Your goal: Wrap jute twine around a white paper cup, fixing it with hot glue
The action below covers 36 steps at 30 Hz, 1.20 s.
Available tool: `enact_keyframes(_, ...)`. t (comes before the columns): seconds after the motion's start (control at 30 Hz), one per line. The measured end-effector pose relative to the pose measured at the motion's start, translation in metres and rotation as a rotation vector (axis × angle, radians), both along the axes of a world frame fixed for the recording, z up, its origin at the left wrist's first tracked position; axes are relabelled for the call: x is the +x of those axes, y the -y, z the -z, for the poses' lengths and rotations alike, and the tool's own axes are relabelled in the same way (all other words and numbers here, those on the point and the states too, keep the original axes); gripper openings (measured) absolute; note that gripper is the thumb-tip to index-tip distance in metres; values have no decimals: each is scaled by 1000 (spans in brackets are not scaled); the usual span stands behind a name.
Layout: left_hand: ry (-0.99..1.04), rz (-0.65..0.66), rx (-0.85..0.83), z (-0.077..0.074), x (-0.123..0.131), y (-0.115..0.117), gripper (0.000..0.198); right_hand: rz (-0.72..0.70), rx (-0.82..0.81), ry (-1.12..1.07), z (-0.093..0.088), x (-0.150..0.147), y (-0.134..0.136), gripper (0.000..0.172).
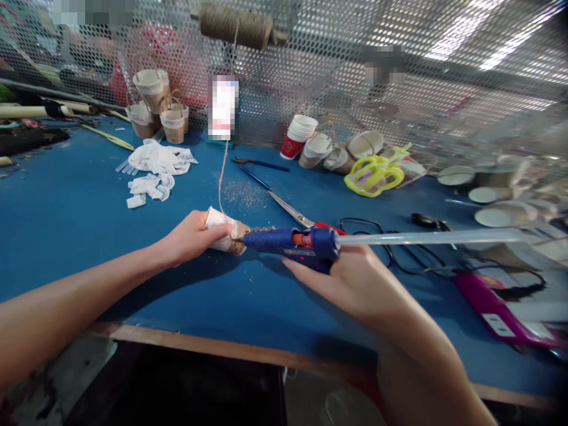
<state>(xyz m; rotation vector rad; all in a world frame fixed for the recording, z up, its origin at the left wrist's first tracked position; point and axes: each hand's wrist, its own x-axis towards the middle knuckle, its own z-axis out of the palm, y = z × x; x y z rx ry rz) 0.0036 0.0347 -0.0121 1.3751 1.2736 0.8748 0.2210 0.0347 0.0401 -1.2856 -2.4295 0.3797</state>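
My left hand is closed round a paper cup lying on its side, its lower part wrapped in brown twine. A strand of twine runs up from the cup to a spool hung at the back. In my right hand is a blue hot glue gun, with a long clear glue stick poking out of its rear. The gun's nozzle points left and meets the wrapped end of the cup; whether glue is flowing cannot be made out.
Scissors and blue-handled pliers lie beyond the glue gun. White cloth scraps sit at left, near twine-wrapped cups. Stacked paper cups and yellow ribbon are at the back. A purple power strip with black cables lies right.
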Motion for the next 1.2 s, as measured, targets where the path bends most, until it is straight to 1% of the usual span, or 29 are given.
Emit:
enact_keyframes(0.1,18,1,7,1,0,0,31,-42,37,14,0,0,0,23)
enact_keyframes(0.17,14,0,12,0,0,0,31,-59,51,4,0,0,1,21)
enact_keyframes(0.3,-26,-17,7,-1,1,0,30,-37,27,-27,0,1,0,20)
enact_keyframes(0.47,23,-14,-17,0,1,0,33,-76,49,-10,2,3,-1,18)
enact_keyframes(0.67,13,-14,-7,-1,1,0,33,-19,-7,-28,3,2,-2,14)
enact_keyframes(0.8,45,-4,-21,1,1,0,30,-59,-2,-16,2,1,-1,14)
enact_keyframes(0.87,31,-8,-11,2,0,-1,29,-55,-18,-37,0,1,-1,14)
enact_keyframes(0.93,-18,-29,9,2,0,-1,28,-11,-84,-60,-4,1,-2,15)
enact_keyframes(1.03,-58,-66,30,3,0,0,28,138,-239,-122,-7,3,-9,22)
enact_keyframes(1.1,-60,-92,23,4,0,1,29,211,-318,-244,-5,6,-18,24)
enact_keyframes(1.2,-69,-117,40,5,-1,3,29,268,-352,-508,3,9,-38,22)
